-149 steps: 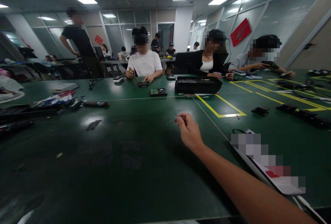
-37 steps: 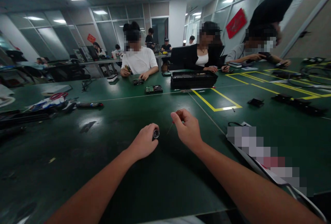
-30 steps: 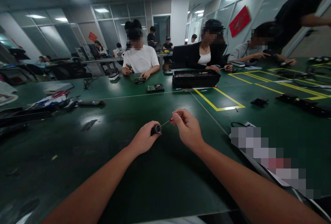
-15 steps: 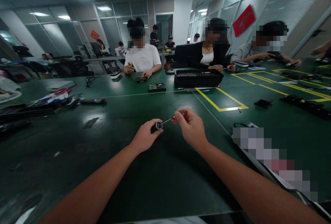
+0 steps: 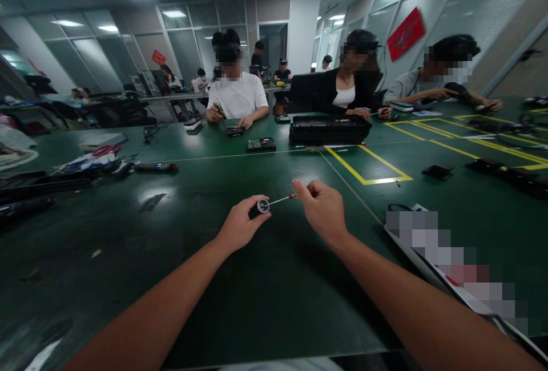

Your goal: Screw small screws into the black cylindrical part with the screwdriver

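Observation:
My left hand [image 5: 243,222] is closed around a small black cylinder [image 5: 262,206] with a silvery rim, its round end turned toward my right. In my right hand [image 5: 323,208] is a thin screwdriver [image 5: 280,201] with a red collar, its handle mostly hidden by the fingers. The metal shaft runs left, and its tip is at or inside the cylinder's open end; the exact contact is too small to make out. Both hands are held above the green table [image 5: 240,314].
Across the table sit co-workers, one in a white shirt [image 5: 237,97]. A black rectangular housing [image 5: 329,130] and a circuit-board part [image 5: 261,144] lie ahead. Tools and cables [image 5: 98,160] are at left, a partly blurred-out bag [image 5: 422,257] at right, and yellow tape [image 5: 387,180] marks the table.
My right hand has shifted slightly right, its thumb now raised and farther back on the screwdriver, so more of the red collar shows. My left hand keeps its hold on the cylinder.

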Demonstrator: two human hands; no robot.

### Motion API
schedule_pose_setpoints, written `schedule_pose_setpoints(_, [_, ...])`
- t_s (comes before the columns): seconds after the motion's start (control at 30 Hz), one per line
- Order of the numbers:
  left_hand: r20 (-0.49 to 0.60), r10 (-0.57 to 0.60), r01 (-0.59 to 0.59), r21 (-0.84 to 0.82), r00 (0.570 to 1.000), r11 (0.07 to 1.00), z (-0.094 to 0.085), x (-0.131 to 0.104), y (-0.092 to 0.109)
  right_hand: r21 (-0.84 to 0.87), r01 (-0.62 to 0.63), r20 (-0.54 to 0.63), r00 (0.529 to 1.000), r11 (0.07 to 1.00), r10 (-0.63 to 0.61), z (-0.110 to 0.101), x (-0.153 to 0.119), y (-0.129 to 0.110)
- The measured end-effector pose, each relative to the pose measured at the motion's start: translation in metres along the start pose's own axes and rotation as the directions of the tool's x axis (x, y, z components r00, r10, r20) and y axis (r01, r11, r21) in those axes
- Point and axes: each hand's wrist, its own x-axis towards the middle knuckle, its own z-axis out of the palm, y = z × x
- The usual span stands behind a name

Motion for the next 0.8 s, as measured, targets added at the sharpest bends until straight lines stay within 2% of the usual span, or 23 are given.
schedule_pose_setpoints(0.27, [-0.006, 0.000, 0.000, -0.002, 1.000, 1.000, -0.0007, -0.0001, 0.0014, 0.014, 0.031, -0.039, 0.999, 0.999, -0.030, -0.0004, 0.0011, 0.0023])
schedule_pose_setpoints(0.8, [-0.023, 0.008, -0.008, 0.008, 1.000, 1.000, -0.0015, -0.0004, 0.0014, 0.061, 0.027, -0.030, 0.999, 0.998, -0.025, -0.0011, -0.0021, 0.0027])
